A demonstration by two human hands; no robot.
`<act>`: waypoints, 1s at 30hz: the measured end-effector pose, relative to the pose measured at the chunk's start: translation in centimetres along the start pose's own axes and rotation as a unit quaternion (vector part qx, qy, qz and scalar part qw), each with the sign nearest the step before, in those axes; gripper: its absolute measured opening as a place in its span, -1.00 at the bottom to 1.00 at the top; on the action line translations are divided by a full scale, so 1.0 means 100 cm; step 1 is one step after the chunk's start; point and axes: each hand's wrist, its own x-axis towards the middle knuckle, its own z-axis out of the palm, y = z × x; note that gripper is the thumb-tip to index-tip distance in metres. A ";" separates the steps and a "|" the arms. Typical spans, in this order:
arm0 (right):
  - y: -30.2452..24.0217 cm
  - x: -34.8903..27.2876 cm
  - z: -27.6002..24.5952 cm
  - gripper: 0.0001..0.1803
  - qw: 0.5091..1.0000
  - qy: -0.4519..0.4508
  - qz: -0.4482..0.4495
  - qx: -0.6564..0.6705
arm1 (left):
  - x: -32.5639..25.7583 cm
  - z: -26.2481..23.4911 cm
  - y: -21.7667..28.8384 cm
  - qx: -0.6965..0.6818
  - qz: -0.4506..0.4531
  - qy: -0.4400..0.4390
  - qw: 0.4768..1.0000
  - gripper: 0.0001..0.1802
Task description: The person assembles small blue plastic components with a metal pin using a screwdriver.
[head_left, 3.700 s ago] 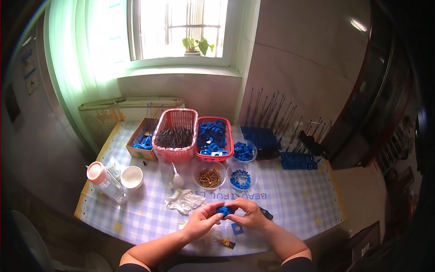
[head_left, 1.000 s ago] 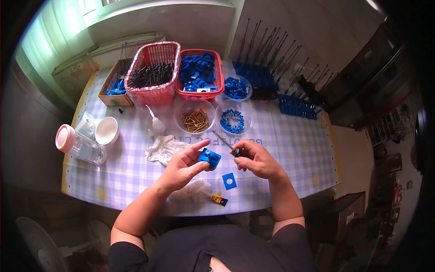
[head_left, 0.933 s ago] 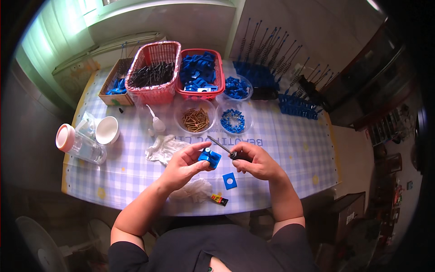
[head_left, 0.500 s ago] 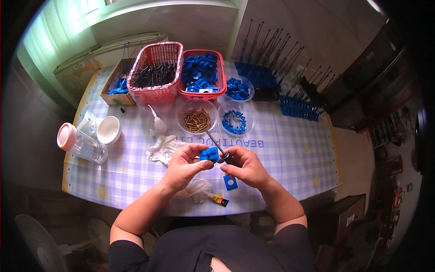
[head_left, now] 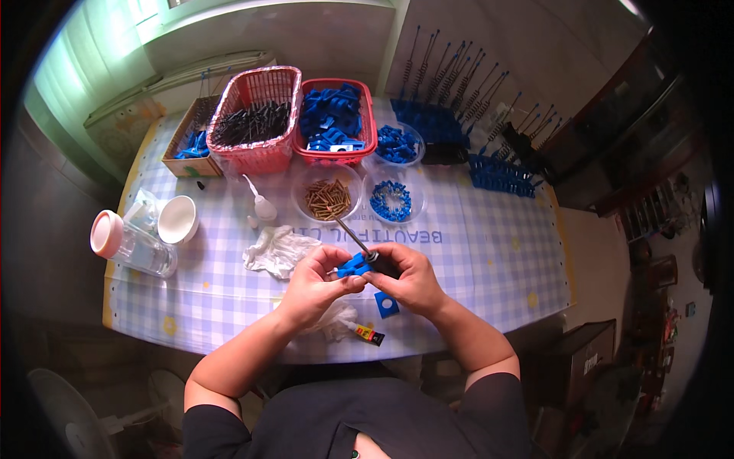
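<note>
Over the near middle of the table, my left hand (head_left: 315, 281) pinches a small blue plastic part (head_left: 352, 266) between thumb and fingers. My right hand (head_left: 409, 277) is closed round the dark handle of a screwdriver (head_left: 356, 239). Its metal shaft slants up and left, toward the bowl of brass-coloured screws (head_left: 329, 200). The right fingertips are at the right side of the blue part, and whether they grip it too I cannot tell. A flat blue piece with a round pale spot (head_left: 387, 304) lies just below the right hand, and a yellow-and-black tube (head_left: 370, 334) lies nearer me.
Crumpled white cloth (head_left: 277, 252) lies left of my hands. Behind stand a basket of black parts (head_left: 256, 76), a red basket of blue parts (head_left: 336, 158) and bowls of small blue pieces (head_left: 391, 200). Blue racks with upright springy rods (head_left: 501, 176) stand far right; a jar (head_left: 141, 249) lies left.
The blue part has tilted in my left hand, and my right hand has drawn closer to it. The screwdriver is still in my right hand. The whole view has shifted slightly.
</note>
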 end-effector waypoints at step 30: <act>-0.057 -0.012 -0.024 -0.59 0.937 -0.014 -0.178 -0.299 | 0.006 -0.014 0.020 -0.070 0.137 0.111 0.982 -0.55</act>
